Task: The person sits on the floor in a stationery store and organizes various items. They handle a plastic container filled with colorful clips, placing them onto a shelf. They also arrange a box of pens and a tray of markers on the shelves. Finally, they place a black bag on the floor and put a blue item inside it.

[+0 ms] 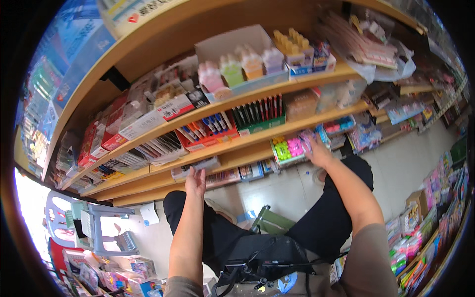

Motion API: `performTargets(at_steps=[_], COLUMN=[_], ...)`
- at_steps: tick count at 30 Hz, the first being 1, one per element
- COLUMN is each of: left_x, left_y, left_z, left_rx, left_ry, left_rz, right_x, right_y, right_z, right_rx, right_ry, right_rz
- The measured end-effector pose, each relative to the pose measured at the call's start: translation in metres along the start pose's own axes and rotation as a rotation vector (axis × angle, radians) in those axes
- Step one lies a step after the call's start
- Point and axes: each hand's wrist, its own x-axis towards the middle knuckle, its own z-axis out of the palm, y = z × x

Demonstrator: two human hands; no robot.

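Observation:
My right hand (318,151) touches the right part of a display box of yellow, green, pink and purple plastic items (295,147) at a lower shelf; whether its fingers grip the box or an item cannot be told. My left hand (195,182) is palm up, fingers slightly bent, just below a clear plastic box (196,167) with dark contents. Its fingertips are near that box's edge, and contact is unclear. Above, on the middle shelf, stand a green box of dark and red pens (259,115) and a red box of orange and blue markers (211,130).
On the upper shelf (259,89) is a box of paw-shaped items (237,68). A grey plastic stool (111,222) stands at lower left. A green folding stool (272,221) is between my legs. Packed goods (415,237) line the right side.

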Motion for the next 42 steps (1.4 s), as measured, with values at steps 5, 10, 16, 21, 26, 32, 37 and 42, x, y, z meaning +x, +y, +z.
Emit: performTargets(at_steps=[5, 10, 16, 21, 26, 32, 37, 42], left_x=[-0.034, -0.082, -0.118, -0.086, -0.068, -0.078, -0.113, -0.153], left_y=[-0.005, -0.001, -0.002, 0.01, 0.01, 0.011, -0.001, -0.022], left_z=[-0.001, 0.022, 0.099, 0.106, 0.108, 0.105, 0.067, 0.031], left_rx=[0.37, 0.835, 1.259, 1.437, 1.43, 1.486, 1.525, 1.356], left_ry=[-0.066, -0.282, -0.35, -0.295, -0.305, -0.289, -0.349, -0.305], left_rz=[-0.109, 0.465, 1.032, 0.876, 0.983, 0.987, 1.151, 1.049], right_x=[-0.004, -0.004, -0.011, -0.014, -0.022, -0.026, -0.013, -0.034], right_y=[-0.005, -0.01, -0.005, -0.008, -0.003, -0.024, -0.076, -0.154], right_z=[0.001, 0.001, -0.007, -0.015, -0.018, -0.017, 0.011, 0.003], right_rx=[0.03, 0.169, 0.251, 0.364, 0.422, 0.514, 0.849, 1.237], right_ry=[0.215, 0.224, 0.204, 0.194, 0.216, 0.157, -0.006, -0.564], right_rz=[-0.07, -0.111, -0.086, -0.101, -0.096, -0.074, -0.225, 0.026])
